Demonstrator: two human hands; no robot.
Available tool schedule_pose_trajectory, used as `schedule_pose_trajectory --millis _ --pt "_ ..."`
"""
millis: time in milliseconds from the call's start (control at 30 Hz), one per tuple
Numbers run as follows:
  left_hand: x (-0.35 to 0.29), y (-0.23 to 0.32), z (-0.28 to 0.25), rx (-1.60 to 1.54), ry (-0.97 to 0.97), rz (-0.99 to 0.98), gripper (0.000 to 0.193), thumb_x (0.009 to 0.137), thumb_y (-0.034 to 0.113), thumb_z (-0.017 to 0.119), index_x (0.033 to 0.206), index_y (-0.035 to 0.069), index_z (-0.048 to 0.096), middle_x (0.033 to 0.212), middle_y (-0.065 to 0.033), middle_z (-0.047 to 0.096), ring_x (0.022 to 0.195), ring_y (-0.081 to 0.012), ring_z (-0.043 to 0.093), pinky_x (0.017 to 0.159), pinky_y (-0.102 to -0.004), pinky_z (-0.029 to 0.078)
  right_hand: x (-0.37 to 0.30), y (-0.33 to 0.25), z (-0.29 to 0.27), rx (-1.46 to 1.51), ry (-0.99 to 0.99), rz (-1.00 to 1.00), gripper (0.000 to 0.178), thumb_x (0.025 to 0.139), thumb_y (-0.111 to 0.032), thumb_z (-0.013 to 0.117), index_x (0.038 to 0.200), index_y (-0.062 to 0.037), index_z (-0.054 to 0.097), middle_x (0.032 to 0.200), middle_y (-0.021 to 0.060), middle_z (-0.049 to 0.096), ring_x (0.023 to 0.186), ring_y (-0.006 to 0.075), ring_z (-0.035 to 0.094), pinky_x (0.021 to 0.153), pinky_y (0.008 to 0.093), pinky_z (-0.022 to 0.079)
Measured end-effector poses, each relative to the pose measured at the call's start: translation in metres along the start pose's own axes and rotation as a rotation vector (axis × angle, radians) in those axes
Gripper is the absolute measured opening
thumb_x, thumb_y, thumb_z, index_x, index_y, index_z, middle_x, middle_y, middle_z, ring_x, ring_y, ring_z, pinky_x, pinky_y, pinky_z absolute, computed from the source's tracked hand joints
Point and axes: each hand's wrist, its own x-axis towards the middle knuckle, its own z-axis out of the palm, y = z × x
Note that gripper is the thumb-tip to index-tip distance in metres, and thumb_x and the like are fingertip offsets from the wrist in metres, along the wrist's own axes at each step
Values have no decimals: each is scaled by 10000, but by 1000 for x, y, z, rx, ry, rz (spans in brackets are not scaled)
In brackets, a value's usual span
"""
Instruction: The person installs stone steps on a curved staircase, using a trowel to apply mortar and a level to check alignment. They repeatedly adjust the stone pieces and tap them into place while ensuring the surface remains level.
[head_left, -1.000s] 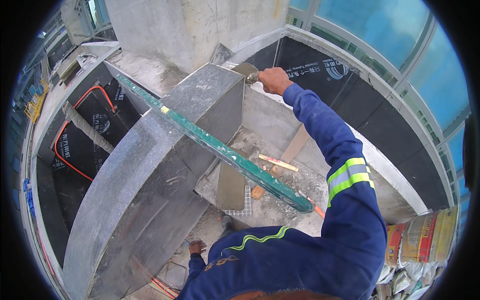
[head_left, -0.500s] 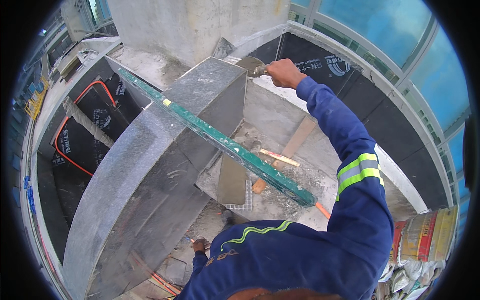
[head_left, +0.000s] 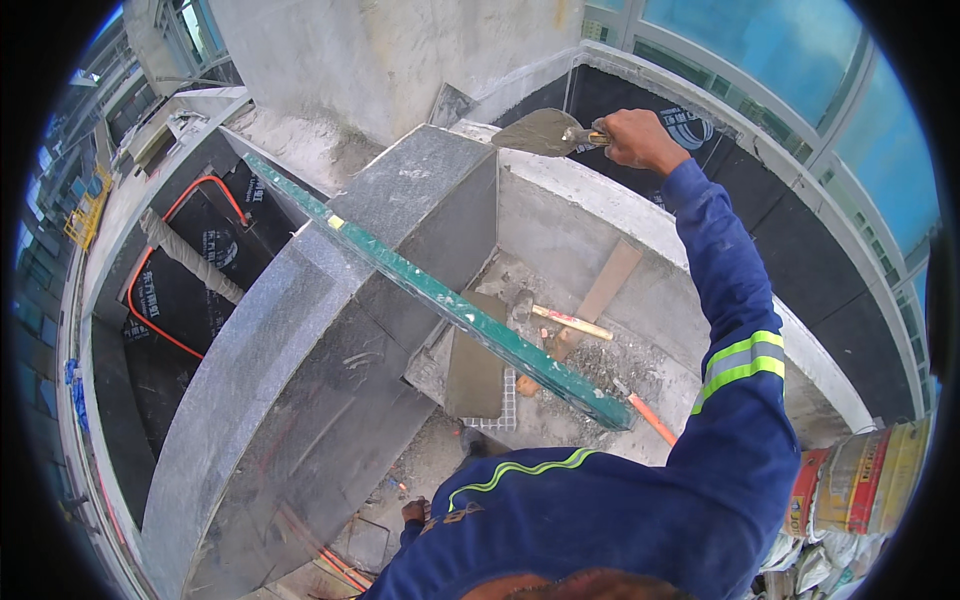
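My right hand (head_left: 645, 140) is closed round the handle of a pointed trowel (head_left: 537, 133). Its grey, mortar-smeared blade hovers by the far end of the grey stone slab (head_left: 425, 165), over the pale wall top. Across the slabs lies a long green spirit level (head_left: 470, 315), its near end jutting past the stone edge. My left hand (head_left: 415, 511) hangs low beside my body, largely hidden by it, so its fingers cannot be made out. Below the level, a mortar-coated tile (head_left: 476, 375) rests against a white grid mesh (head_left: 506, 405).
A hammer (head_left: 570, 320) with a wooden handle, a wooden board (head_left: 610, 290) and an orange-handled tool (head_left: 650, 418) lie among rubble. Yellow-and-red buckets (head_left: 860, 480) stand at the right. An orange hose (head_left: 150, 318) runs along the black-lined trough at left. A concrete column (head_left: 400, 60) rises at the back.
My right hand has drawn the trowel to the right, away from the slab's end, and more of its blade shows. The level still lies across the stone, while the view has shifted slightly.
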Motion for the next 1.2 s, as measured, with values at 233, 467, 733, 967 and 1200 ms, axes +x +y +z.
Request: schedule_pose_trajectory --millis 233,467,733,967,1200 --pt "8 22 -23 89 -83 245 241 997 264 598 1033 44 689 883 -125 742 760 -264 745 612 -426 588 60 -28 91 22 145 -21 195 789 -76 680 968 -71 759 918 157 753 888 360 745 759 474 590" --pt "-22 63 -19 -353 -26 16 285 1001 336 625 1041 58 674 884 -118 737 751 -275 735 606 -434 585 68 -46 106 -2 201 -154 181 771 -71 685 938 -57 753 953 153 754 879 356 750 761 470 595" --pt "4 22 -5 -128 -75 105 292 1024 333 591 1073 62 689 915 -111 751 788 -269 743 643 -428 589 21 -37 95 17 211 -169 184 755 -80 667 918 -34 738 933 158 750 861 370 743 741 483 589" --pt "22 30 -6 -92 -111 95 305 1044 330 562 1101 66 702 942 -105 764 820 -264 750 675 -422 593 -11 -5 81 42 196 -123 194 757 -83 657 939 -55 717 870 167 727 815 386 725 717 497 578" --pt "34 38 -12 -121 -111 11 323 1064 327 532 1129 69 715 969 -98 777 852 -258 757 707 -416 597 -28 28 46 121 163 63 244 759 -79 660 989 -70 739 894 165 742 855 386 725 751 495 576"
